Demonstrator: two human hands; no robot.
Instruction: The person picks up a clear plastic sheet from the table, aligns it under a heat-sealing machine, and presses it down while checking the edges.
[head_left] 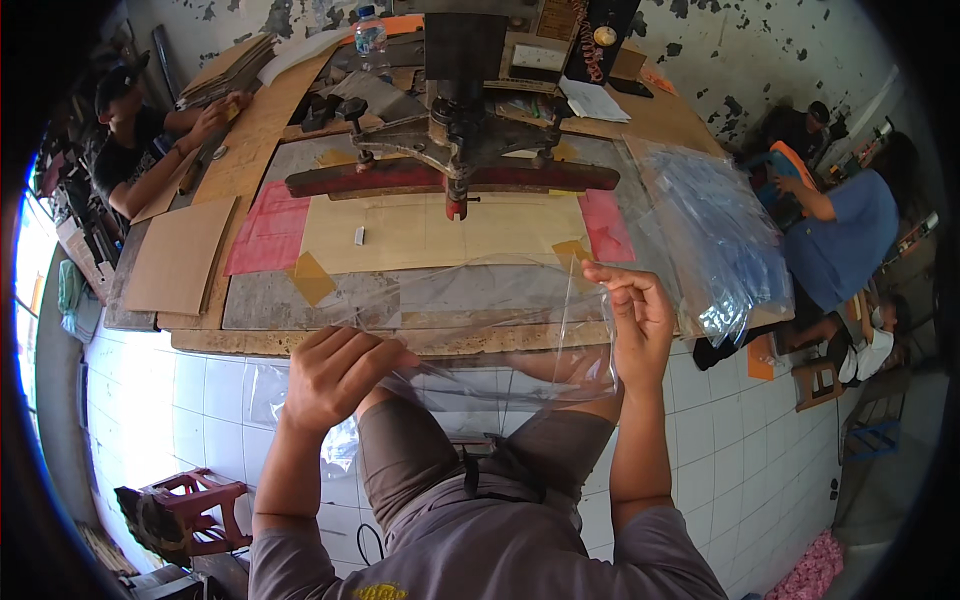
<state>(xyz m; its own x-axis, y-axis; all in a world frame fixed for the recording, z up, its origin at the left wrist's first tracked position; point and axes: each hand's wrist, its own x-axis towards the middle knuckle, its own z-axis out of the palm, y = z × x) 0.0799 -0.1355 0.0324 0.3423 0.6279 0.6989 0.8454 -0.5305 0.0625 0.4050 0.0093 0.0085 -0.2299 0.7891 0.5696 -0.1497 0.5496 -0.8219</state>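
Observation:
A sheet of clear plastic film (480,340) stretches between my hands, in front of the table edge and above my lap. My left hand (338,375) closes on its left part, and some film hangs below that wrist. My right hand (640,318) pinches the film's right edge between thumb and fingers. Beyond the film, a press with a red bar (400,182) stands over a yellowish sheet (420,236) on the table. Pink patches (268,228) flank that sheet, and brown tape (313,280) lies at its near corner. A small pale piece (360,236) rests on the sheet.
On the right, a stack of clear plastic sheets (715,235) covers the table side. Cardboard pieces (180,255) lie at the left. A water bottle (370,38) stands at the back. People sit at left and right. A red stool (205,510) is on the floor.

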